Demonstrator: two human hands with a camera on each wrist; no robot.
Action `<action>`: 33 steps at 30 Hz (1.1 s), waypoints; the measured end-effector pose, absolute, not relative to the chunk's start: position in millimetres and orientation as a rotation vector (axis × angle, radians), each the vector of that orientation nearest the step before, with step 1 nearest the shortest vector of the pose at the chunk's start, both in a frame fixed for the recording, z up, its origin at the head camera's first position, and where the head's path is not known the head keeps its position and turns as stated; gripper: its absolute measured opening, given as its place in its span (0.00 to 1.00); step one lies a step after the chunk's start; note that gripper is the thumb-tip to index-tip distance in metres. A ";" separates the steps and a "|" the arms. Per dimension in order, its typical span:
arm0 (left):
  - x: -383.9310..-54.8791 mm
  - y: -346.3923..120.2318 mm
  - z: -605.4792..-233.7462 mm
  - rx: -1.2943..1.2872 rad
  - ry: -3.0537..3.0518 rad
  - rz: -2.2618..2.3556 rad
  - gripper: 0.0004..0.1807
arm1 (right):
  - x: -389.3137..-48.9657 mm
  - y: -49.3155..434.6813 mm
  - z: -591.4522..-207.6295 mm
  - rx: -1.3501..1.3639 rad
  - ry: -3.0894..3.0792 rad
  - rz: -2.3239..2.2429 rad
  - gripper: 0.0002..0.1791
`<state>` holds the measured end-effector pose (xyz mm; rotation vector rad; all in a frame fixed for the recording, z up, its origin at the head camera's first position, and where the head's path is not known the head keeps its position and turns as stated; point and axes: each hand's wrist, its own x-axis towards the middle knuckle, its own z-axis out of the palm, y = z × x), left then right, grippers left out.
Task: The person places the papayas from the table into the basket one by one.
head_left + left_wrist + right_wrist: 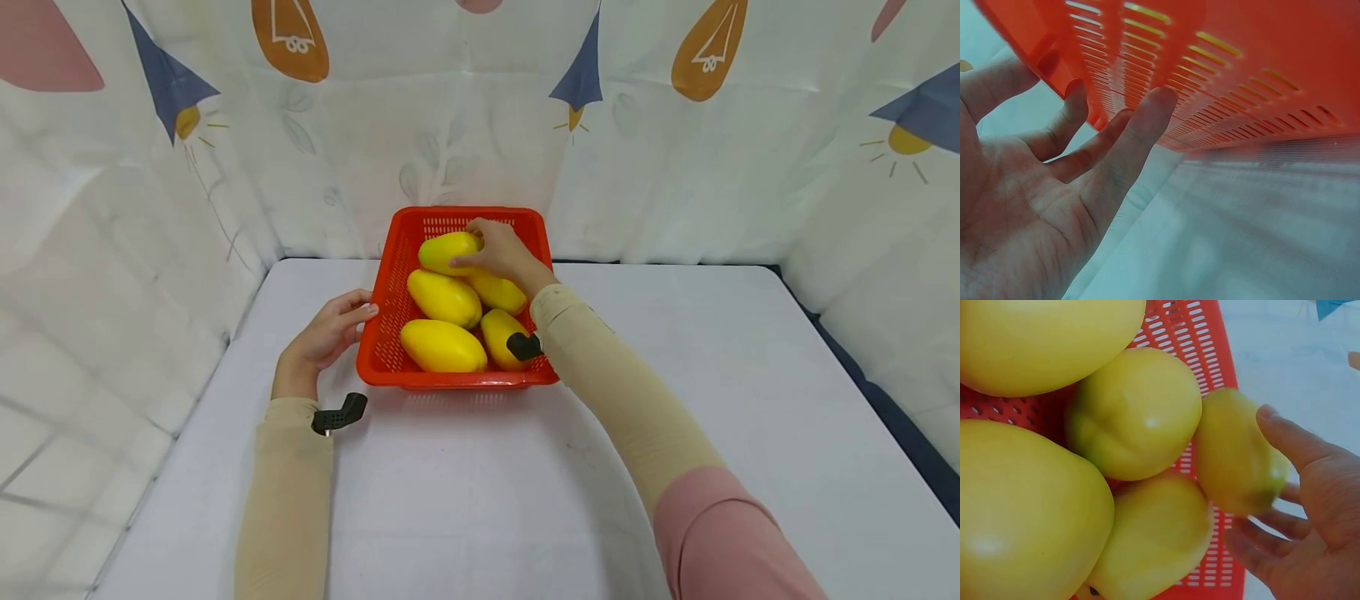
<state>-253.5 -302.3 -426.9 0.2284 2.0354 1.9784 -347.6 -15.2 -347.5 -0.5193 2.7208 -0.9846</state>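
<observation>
Several yellow mangoes lie in a red plastic basket [457, 380] with slotted walls. My right hand [506, 252] reaches over the basket and grips the far mango [447, 252], its thumb on one side and fingers on the other. In the right wrist view, that held mango [1229, 453] sits at the edge of the pile, beside another mango [1141, 412]. At the basket's left side is my left hand [330, 332]. Up close, its loosely bent fingers [1147, 122] touch the outer wall [1241, 56], and the palm stays off it.
The basket stands on a white-covered table [465, 475], near its back edge. Behind it hangs a patterned white curtain [465, 125], which also runs along both sides. Nearer mangoes [444, 346] fill the basket's front part.
</observation>
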 end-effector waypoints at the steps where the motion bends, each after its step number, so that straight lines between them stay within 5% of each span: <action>1: -253.5 -302.4 -426.9 0.229 2.035 1.979 0.15 | -347.4 -15.3 -347.7 -0.514 2.721 -0.980 0.39; 33: -251.8 -302.0 -425.0 0.255 2.020 1.994 0.14 | -347.5 5.0 -328.1 -0.497 2.777 -0.929 0.40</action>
